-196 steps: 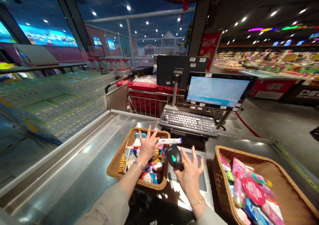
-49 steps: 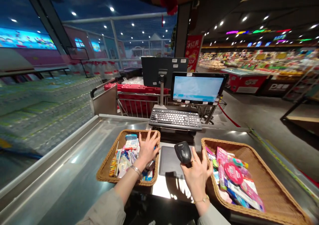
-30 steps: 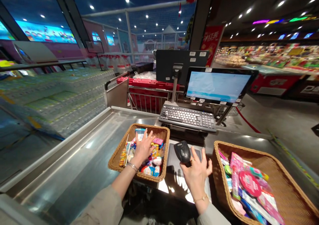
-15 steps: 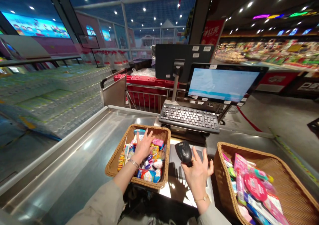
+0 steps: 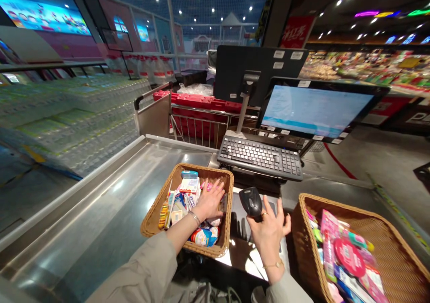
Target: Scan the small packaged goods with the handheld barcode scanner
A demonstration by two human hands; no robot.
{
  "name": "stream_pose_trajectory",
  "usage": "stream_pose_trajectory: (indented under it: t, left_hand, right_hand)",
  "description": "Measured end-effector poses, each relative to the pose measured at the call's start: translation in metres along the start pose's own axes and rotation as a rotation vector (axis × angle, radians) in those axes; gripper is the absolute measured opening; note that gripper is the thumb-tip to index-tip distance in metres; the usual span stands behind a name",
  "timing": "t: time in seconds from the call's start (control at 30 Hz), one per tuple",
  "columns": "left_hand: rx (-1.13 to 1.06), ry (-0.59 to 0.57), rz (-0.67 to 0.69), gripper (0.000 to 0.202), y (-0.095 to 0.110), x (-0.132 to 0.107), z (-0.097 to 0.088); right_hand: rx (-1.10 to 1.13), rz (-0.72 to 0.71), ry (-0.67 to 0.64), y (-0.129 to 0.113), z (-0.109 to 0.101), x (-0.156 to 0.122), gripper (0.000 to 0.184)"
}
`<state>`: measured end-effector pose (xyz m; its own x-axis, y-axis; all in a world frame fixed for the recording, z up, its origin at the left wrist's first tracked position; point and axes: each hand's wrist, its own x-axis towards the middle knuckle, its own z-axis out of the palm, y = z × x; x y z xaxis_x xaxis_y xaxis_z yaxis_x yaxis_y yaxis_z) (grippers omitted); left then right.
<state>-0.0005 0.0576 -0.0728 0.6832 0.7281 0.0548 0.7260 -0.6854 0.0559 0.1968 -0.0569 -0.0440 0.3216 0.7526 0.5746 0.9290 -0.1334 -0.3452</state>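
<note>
My left hand [image 5: 210, 200] reaches into the left wicker basket [image 5: 161, 200] and lies on the small colourful packets [image 5: 183, 200] at its right side, fingers spread over them. Whether it grips one is hidden. My right hand [image 5: 270, 229] holds a black barcode scanner [image 5: 252, 201] over the dark scan pad between the two baskets, with the thumb and first finger round the handle and the other fingers splayed. A second wicker basket [image 5: 386, 245] at the right holds pink and blue packets [image 5: 342, 258].
A black keyboard [image 5: 261, 156] and a lit touch screen [image 5: 317, 110] stand behind the baskets, with a second monitor's back [image 5: 255, 66] further off. A steel counter channel [image 5: 101, 218] runs to the left. A red trolley [image 5: 198, 115] stands beyond the counter.
My left hand has shifted from the middle of the left basket to its right side. The right hand keeps the scanner in about the same place. The view has moved closer and lower.
</note>
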Motion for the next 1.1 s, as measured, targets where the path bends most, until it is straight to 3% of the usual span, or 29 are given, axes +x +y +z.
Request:
stream_pose_trajectory:
  t: [0.47, 0.7, 0.8, 0.93, 1.1]
  left_hand:
    - [0.02, -0.176, -0.044, 0.089, 0.013, 0.025, 0.0]
    - [0.06, -0.245, -0.07, 0.074, 0.02, 0.028, 0.001]
    - [0.053, -0.251, -0.072, 0.084, 0.018, 0.022, -0.002]
    - [-0.007, -0.17, -0.068, 0.102, 0.004, 0.005, -0.008]
    - [-0.051, -0.063, -0.14, 0.096, -0.024, -0.025, -0.016]
  right_hand:
    - [-0.021, 0.005, -0.001, 0.008, 0.0, -0.002, 0.019]
    - [-0.013, -0.004, 0.021, 0.006, -0.005, -0.001, 0.02]
    - [-0.01, -0.003, 0.005, 0.006, -0.006, -0.002, 0.02]
    - [0.011, 0.002, -0.006, 0.004, -0.008, -0.004, 0.018]
    - [0.054, -0.018, -0.022, -0.003, -0.011, -0.004, 0.02]
